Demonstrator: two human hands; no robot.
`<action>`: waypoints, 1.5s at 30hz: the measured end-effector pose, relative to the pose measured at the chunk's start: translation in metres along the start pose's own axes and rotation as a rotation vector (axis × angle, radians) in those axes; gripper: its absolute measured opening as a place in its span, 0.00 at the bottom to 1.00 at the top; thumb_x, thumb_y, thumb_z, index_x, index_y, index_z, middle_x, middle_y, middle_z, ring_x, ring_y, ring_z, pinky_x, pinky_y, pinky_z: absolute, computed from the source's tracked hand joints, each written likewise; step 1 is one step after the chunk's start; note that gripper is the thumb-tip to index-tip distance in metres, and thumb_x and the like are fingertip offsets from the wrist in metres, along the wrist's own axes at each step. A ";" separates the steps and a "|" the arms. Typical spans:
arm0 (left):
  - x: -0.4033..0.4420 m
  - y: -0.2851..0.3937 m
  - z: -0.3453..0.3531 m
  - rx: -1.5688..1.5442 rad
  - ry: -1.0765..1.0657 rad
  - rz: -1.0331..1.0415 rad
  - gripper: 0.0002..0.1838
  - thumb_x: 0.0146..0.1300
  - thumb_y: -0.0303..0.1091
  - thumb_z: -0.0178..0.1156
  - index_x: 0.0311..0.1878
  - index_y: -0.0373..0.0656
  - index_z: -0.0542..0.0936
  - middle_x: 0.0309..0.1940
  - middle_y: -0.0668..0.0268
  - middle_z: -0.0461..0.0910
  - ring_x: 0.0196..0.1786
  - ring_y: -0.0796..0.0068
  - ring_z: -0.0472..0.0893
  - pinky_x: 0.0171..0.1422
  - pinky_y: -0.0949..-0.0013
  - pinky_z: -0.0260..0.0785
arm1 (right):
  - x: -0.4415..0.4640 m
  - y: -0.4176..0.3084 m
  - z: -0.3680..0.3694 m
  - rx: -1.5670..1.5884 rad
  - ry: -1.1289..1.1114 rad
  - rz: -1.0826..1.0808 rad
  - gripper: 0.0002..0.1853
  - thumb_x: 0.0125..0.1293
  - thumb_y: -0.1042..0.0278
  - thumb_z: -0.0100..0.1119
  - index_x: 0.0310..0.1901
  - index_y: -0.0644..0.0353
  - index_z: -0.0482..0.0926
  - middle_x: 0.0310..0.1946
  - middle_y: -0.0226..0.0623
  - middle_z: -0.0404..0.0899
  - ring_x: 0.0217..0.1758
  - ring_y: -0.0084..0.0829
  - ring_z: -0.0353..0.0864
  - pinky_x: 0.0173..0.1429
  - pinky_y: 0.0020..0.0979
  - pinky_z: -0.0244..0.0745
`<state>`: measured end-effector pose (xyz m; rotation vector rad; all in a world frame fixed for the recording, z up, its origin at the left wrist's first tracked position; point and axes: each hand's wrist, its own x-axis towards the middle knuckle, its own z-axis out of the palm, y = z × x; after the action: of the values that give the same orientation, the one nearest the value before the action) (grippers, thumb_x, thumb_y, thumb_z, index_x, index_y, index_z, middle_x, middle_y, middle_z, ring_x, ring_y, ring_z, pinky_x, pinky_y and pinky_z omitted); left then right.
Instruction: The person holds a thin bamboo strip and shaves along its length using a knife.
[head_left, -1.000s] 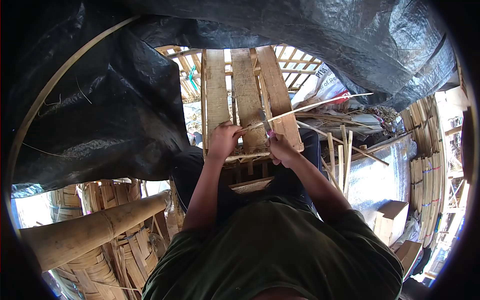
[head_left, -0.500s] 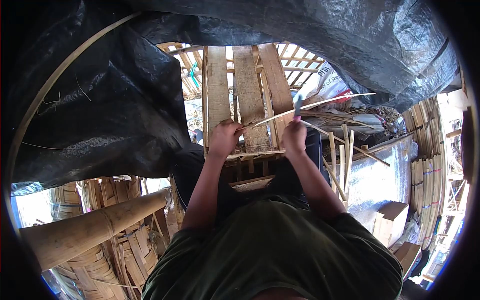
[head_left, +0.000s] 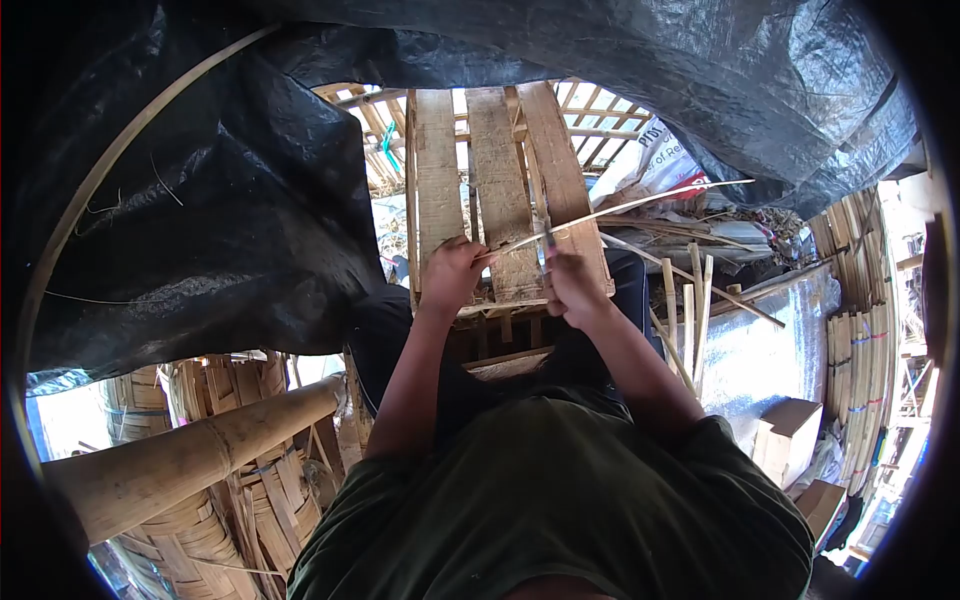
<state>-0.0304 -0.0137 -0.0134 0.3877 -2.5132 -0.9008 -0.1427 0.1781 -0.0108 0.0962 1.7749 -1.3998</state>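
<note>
My left hand is closed on the near end of a thin bamboo strip, which slants up and away to the right across the wooden planks. In my right hand is the handle of a knife, whose blade points away from me and meets the strip a short way right of my left hand. The blade is blurred. A small pale shaving curls off the strip beside the blade.
Black plastic sheeting hangs at the left and overhead. A thick bamboo pole lies at lower left, by woven baskets. Upright bamboo pieces stand right of my knee. A printed sack and a cardboard box are farther right.
My right hand and the knife have moved left and slightly nearer to me, bringing the blade along the strip towards my left hand. The left hand has hardly moved.
</note>
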 end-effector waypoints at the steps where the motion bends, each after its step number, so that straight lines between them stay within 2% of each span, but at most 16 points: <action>1: 0.001 0.000 -0.001 -0.009 -0.025 -0.031 0.11 0.55 0.38 0.72 0.33 0.41 0.85 0.29 0.58 0.80 0.34 0.54 0.81 0.40 0.56 0.74 | 0.015 0.009 -0.010 0.087 0.013 -0.183 0.16 0.80 0.52 0.38 0.36 0.51 0.64 0.15 0.23 0.56 0.13 0.20 0.57 0.15 0.30 0.50; 3: 0.000 0.001 -0.002 -0.019 -0.051 -0.067 0.11 0.56 0.41 0.71 0.32 0.43 0.84 0.30 0.58 0.80 0.36 0.54 0.81 0.42 0.55 0.73 | -0.017 -0.018 0.020 0.082 0.177 -0.064 0.15 0.81 0.54 0.38 0.41 0.56 0.66 0.17 0.26 0.60 0.13 0.20 0.58 0.15 0.29 0.51; 5: 0.002 0.003 -0.003 0.022 -0.064 -0.061 0.11 0.54 0.36 0.73 0.34 0.40 0.86 0.29 0.57 0.81 0.33 0.54 0.82 0.39 0.57 0.73 | -0.055 -0.028 0.041 -0.009 -0.091 0.162 0.18 0.81 0.53 0.39 0.34 0.55 0.66 0.16 0.24 0.57 0.12 0.20 0.55 0.15 0.27 0.49; 7: 0.002 -0.001 -0.001 -0.006 -0.042 -0.055 0.11 0.55 0.38 0.73 0.34 0.40 0.86 0.29 0.57 0.81 0.33 0.53 0.82 0.39 0.57 0.73 | -0.052 -0.034 0.036 -0.024 -0.031 0.153 0.18 0.81 0.53 0.38 0.34 0.55 0.66 0.16 0.23 0.56 0.12 0.20 0.51 0.15 0.25 0.46; 9: 0.004 -0.002 -0.002 -0.035 -0.014 -0.050 0.12 0.55 0.39 0.73 0.34 0.40 0.86 0.29 0.56 0.81 0.33 0.53 0.82 0.40 0.56 0.73 | -0.036 -0.033 0.017 0.215 -0.236 0.203 0.17 0.80 0.54 0.38 0.36 0.56 0.66 0.16 0.24 0.56 0.11 0.20 0.52 0.14 0.26 0.47; 13: 0.002 0.001 -0.003 -0.015 -0.070 -0.083 0.13 0.56 0.41 0.72 0.34 0.41 0.85 0.29 0.57 0.81 0.34 0.53 0.82 0.40 0.56 0.74 | -0.055 -0.009 0.067 0.080 0.048 0.046 0.18 0.81 0.54 0.37 0.36 0.57 0.65 0.17 0.27 0.61 0.11 0.21 0.58 0.13 0.28 0.51; 18: -0.001 -0.004 0.001 0.013 -0.069 -0.049 0.13 0.57 0.43 0.71 0.33 0.42 0.85 0.29 0.57 0.81 0.33 0.53 0.82 0.40 0.55 0.74 | -0.049 -0.014 0.063 0.240 -0.011 0.178 0.17 0.81 0.53 0.37 0.36 0.54 0.65 0.18 0.26 0.61 0.14 0.20 0.59 0.15 0.28 0.50; 21: 0.001 -0.001 0.002 0.071 -0.080 -0.061 0.12 0.56 0.42 0.70 0.32 0.44 0.83 0.31 0.58 0.80 0.37 0.52 0.81 0.42 0.53 0.73 | -0.042 -0.022 0.052 0.479 -0.405 0.311 0.16 0.81 0.51 0.37 0.35 0.47 0.65 0.19 0.19 0.54 0.15 0.16 0.50 0.17 0.25 0.42; 27: -0.001 0.003 0.001 0.047 0.015 -0.048 0.12 0.52 0.37 0.75 0.32 0.41 0.84 0.27 0.59 0.80 0.33 0.56 0.82 0.39 0.57 0.75 | -0.029 -0.036 0.040 0.511 -0.208 0.100 0.18 0.80 0.49 0.42 0.33 0.50 0.67 0.16 0.19 0.56 0.13 0.16 0.51 0.16 0.26 0.44; 29: -0.001 0.003 0.000 0.058 0.034 0.003 0.13 0.52 0.38 0.75 0.31 0.40 0.84 0.27 0.59 0.81 0.33 0.56 0.83 0.39 0.56 0.75 | -0.018 -0.039 0.036 0.177 0.054 -0.089 0.17 0.77 0.51 0.50 0.34 0.53 0.71 0.15 0.20 0.60 0.12 0.16 0.55 0.15 0.26 0.52; 30: 0.000 0.003 -0.002 0.063 0.039 0.003 0.13 0.52 0.38 0.75 0.31 0.40 0.84 0.27 0.59 0.81 0.33 0.56 0.83 0.39 0.56 0.75 | -0.007 -0.035 0.033 -0.029 0.101 -0.230 0.18 0.70 0.50 0.60 0.38 0.60 0.78 0.17 0.26 0.69 0.15 0.21 0.66 0.19 0.30 0.65; 33: 0.000 0.005 -0.003 0.052 0.018 0.011 0.12 0.53 0.38 0.74 0.31 0.40 0.84 0.28 0.58 0.81 0.34 0.55 0.83 0.40 0.56 0.75 | 0.016 -0.030 0.035 -0.467 0.200 -0.596 0.23 0.64 0.49 0.67 0.40 0.66 0.81 0.20 0.33 0.74 0.21 0.27 0.74 0.29 0.36 0.75; 34: 0.000 0.004 -0.002 0.052 0.008 -0.004 0.12 0.53 0.38 0.74 0.32 0.40 0.85 0.29 0.58 0.81 0.34 0.55 0.83 0.40 0.56 0.76 | 0.018 -0.029 0.032 -0.612 0.227 -0.502 0.26 0.60 0.46 0.70 0.44 0.66 0.82 0.24 0.43 0.80 0.28 0.37 0.82 0.39 0.41 0.78; 38: 0.000 0.002 0.000 0.063 -0.001 -0.015 0.11 0.54 0.39 0.73 0.34 0.41 0.87 0.30 0.57 0.82 0.35 0.54 0.83 0.41 0.56 0.76 | 0.015 -0.040 0.039 -0.628 0.161 -0.612 0.21 0.59 0.50 0.69 0.44 0.60 0.84 0.33 0.51 0.85 0.38 0.53 0.85 0.40 0.45 0.77; 42: -0.001 0.003 -0.001 0.085 0.009 -0.002 0.11 0.54 0.39 0.73 0.34 0.42 0.87 0.30 0.57 0.82 0.35 0.54 0.83 0.41 0.56 0.76 | 0.019 -0.046 0.039 -0.685 0.170 -0.637 0.19 0.61 0.55 0.68 0.40 0.65 0.82 0.28 0.53 0.82 0.30 0.47 0.85 0.35 0.44 0.77; 45: -0.001 0.001 0.001 0.095 0.011 0.005 0.11 0.55 0.39 0.73 0.34 0.42 0.87 0.30 0.57 0.82 0.35 0.53 0.83 0.42 0.55 0.76 | 0.021 -0.050 0.039 -0.516 0.112 -0.369 0.16 0.63 0.59 0.66 0.34 0.68 0.80 0.21 0.45 0.79 0.20 0.34 0.78 0.24 0.39 0.71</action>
<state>-0.0301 -0.0122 -0.0134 0.4159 -2.5520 -0.7770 -0.1609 0.1187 0.0132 -0.4559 2.2765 -1.1466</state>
